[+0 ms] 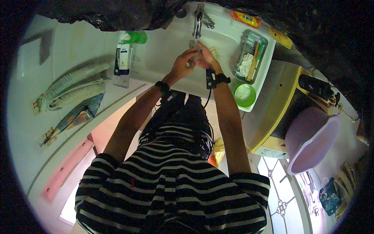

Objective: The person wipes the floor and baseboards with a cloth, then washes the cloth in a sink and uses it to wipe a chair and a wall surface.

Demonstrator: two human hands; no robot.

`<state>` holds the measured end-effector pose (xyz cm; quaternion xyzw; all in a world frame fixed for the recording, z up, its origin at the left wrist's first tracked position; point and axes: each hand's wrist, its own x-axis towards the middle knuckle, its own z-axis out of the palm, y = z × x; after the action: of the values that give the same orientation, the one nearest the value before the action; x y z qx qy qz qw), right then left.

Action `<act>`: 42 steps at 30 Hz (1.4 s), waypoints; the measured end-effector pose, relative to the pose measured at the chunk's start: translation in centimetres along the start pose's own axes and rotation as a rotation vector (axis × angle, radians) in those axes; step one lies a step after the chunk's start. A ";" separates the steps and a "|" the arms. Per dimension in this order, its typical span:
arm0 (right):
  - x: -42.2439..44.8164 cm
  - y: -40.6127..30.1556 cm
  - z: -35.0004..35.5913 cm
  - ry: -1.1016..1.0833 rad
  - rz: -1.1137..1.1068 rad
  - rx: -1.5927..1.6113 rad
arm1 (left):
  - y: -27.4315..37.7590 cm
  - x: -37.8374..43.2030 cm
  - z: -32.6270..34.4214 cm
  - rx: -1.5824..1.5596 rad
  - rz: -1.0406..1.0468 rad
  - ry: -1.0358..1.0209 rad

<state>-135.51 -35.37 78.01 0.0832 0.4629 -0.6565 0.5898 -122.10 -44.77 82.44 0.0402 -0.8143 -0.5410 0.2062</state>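
Note:
Over the white washbasin (157,58), my left hand (184,63) and my right hand (207,57) meet just below the chrome tap (198,22). The fingers of both are bent towards each other and overlap at the tips. A small pale patch shows between them; whether it is water, lather or a small object I cannot tell. The palms are partly hidden. A dark band circles each wrist, and a black box with a cable sits on the right one. Beyond my right hand, a faint yellowish curved shape (214,54) lies in the basin.
Right of the basin stand a clear plastic box (238,68) holding a green-bristled brush (255,60) and white cloth, a green bowl (244,95) and a yellow-red packet (246,20). A green pump bottle (137,37) and boxes (124,58) are left. Towels (76,84) hang leftward; a purple tub (312,140) is far right.

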 end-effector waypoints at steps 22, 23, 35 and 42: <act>-6.6 -4.3 0.9 -0.204 -0.049 -0.726 | -4.6 6.9 -0.4 0.555 0.370 -0.448; -6.5 -4.3 0.8 -0.173 -0.029 -0.797 | -4.1 7.1 -0.3 0.535 0.334 -0.469; 2.5 -1.4 -2.1 0.090 -0.995 -1.670 | -6.6 7.4 0.9 0.745 0.051 -0.517; -0.6 -3.2 0.4 0.072 -0.749 -2.138 | -6.5 7.2 1.1 0.354 -0.062 -0.574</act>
<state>-137.91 -35.60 80.25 -0.5882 0.7990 -0.0570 0.1112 -130.12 -48.61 78.33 -0.0539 -0.9189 -0.3866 -0.0580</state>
